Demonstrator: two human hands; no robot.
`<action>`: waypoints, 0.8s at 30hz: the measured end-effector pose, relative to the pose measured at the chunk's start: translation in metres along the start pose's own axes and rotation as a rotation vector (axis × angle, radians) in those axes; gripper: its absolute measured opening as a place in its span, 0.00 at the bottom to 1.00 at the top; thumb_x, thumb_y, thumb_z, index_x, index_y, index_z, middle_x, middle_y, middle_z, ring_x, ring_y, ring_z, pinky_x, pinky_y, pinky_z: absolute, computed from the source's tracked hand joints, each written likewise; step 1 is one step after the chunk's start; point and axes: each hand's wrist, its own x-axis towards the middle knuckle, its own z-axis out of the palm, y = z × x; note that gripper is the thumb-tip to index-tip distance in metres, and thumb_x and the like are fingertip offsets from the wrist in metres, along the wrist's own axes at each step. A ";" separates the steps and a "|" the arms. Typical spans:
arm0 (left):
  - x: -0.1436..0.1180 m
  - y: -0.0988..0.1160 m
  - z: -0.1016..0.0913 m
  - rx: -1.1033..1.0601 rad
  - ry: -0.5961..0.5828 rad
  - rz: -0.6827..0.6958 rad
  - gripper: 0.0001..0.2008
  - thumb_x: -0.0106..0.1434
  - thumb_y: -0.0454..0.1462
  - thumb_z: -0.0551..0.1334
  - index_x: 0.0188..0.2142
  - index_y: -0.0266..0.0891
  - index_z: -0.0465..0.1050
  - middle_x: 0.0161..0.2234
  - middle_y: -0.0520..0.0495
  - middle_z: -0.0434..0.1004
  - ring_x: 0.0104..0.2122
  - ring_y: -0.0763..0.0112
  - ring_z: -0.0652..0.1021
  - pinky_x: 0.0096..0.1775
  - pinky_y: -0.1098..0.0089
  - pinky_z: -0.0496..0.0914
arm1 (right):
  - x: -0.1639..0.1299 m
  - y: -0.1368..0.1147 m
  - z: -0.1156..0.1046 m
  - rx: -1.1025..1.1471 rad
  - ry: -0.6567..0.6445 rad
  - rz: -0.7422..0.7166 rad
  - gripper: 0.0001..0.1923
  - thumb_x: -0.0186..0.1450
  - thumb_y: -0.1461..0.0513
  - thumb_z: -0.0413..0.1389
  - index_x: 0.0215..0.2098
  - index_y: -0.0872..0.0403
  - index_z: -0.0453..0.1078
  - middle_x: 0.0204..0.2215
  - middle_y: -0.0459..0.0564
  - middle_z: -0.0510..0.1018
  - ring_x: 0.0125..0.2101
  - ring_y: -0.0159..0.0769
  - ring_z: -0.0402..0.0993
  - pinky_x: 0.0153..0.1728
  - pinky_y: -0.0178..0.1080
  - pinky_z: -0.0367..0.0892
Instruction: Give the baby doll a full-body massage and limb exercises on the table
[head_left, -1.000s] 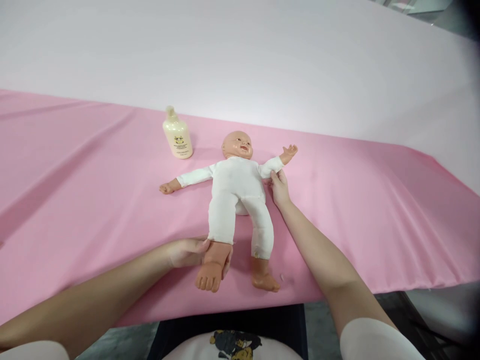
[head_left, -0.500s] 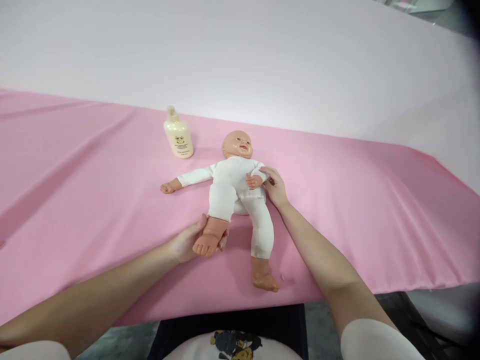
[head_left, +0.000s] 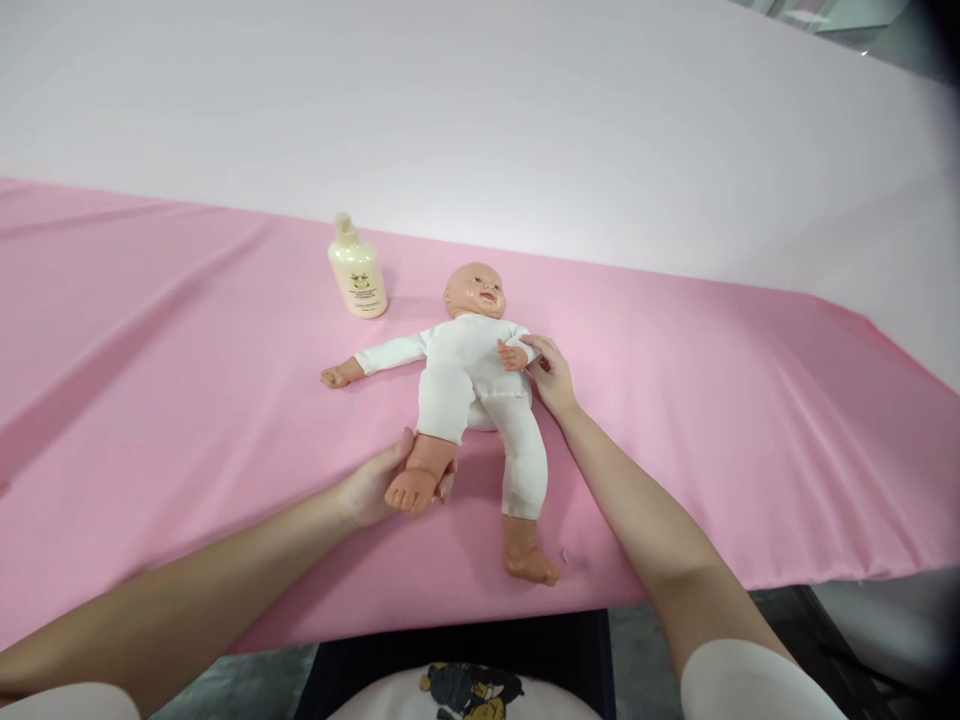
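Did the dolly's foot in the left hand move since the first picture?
Yes. The foot in the left hand has moved up the picture, farther from the near edge of the pink cloth.

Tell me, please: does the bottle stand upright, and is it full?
Upright: the bottle stands on its base on the pink cloth, narrow top uppermost. Whether it is full, I cannot tell: no level shows.

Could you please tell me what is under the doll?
The pink cloth lies under the doll, and the left hand wraps beneath one ankle. What the doll covers cannot be seen.
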 end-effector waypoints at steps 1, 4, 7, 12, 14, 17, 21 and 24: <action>0.000 -0.001 -0.001 0.001 -0.004 0.002 0.42 0.59 0.69 0.43 0.39 0.34 0.71 0.24 0.48 0.68 0.26 0.67 0.67 0.36 0.65 0.60 | 0.000 0.000 0.000 -0.002 -0.003 0.002 0.20 0.59 0.66 0.52 0.48 0.47 0.74 0.49 0.51 0.75 0.53 0.40 0.70 0.58 0.48 0.64; 0.000 -0.001 -0.001 0.012 -0.007 -0.001 0.42 0.59 0.70 0.43 0.39 0.34 0.71 0.24 0.49 0.67 0.26 0.68 0.67 0.36 0.64 0.60 | 0.000 0.000 0.000 -0.004 -0.010 0.015 0.19 0.59 0.65 0.53 0.48 0.47 0.74 0.49 0.51 0.75 0.53 0.41 0.70 0.58 0.48 0.64; 0.000 0.001 0.001 0.025 0.004 0.000 0.41 0.59 0.69 0.44 0.38 0.34 0.71 0.24 0.48 0.68 0.26 0.68 0.67 0.36 0.64 0.60 | 0.000 -0.001 0.000 -0.002 -0.006 0.020 0.19 0.59 0.65 0.53 0.47 0.47 0.74 0.49 0.51 0.75 0.53 0.41 0.70 0.58 0.48 0.65; 0.000 0.003 0.003 0.034 0.007 0.008 0.41 0.59 0.69 0.44 0.38 0.34 0.71 0.23 0.48 0.68 0.26 0.68 0.68 0.36 0.64 0.61 | 0.000 -0.002 0.000 0.003 -0.007 0.014 0.20 0.59 0.66 0.52 0.48 0.48 0.74 0.49 0.52 0.75 0.52 0.40 0.70 0.57 0.47 0.66; 0.000 0.003 0.003 0.040 -0.005 0.004 0.41 0.59 0.69 0.44 0.38 0.35 0.71 0.24 0.48 0.68 0.26 0.68 0.68 0.36 0.64 0.61 | 0.000 -0.003 0.001 0.006 -0.005 0.021 0.20 0.59 0.66 0.52 0.47 0.48 0.74 0.49 0.52 0.75 0.52 0.41 0.70 0.57 0.48 0.65; 0.000 0.002 0.003 0.041 0.000 0.000 0.42 0.59 0.70 0.42 0.38 0.35 0.71 0.24 0.47 0.68 0.26 0.68 0.68 0.35 0.64 0.62 | 0.000 -0.003 0.000 0.012 0.001 0.028 0.19 0.59 0.66 0.52 0.47 0.48 0.74 0.49 0.52 0.75 0.53 0.41 0.70 0.58 0.49 0.64; 0.001 0.001 0.001 0.027 0.003 0.003 0.43 0.59 0.70 0.42 0.38 0.34 0.71 0.23 0.48 0.68 0.25 0.69 0.67 0.34 0.64 0.61 | 0.000 -0.002 0.000 0.010 0.002 0.026 0.19 0.59 0.66 0.52 0.47 0.48 0.73 0.49 0.52 0.75 0.52 0.41 0.70 0.56 0.48 0.65; 0.001 0.000 0.000 0.029 -0.003 -0.001 0.43 0.59 0.70 0.42 0.38 0.34 0.72 0.23 0.48 0.68 0.25 0.69 0.66 0.34 0.64 0.61 | 0.000 -0.001 0.001 0.004 0.001 0.030 0.19 0.60 0.65 0.52 0.48 0.48 0.73 0.49 0.51 0.75 0.52 0.41 0.70 0.55 0.47 0.66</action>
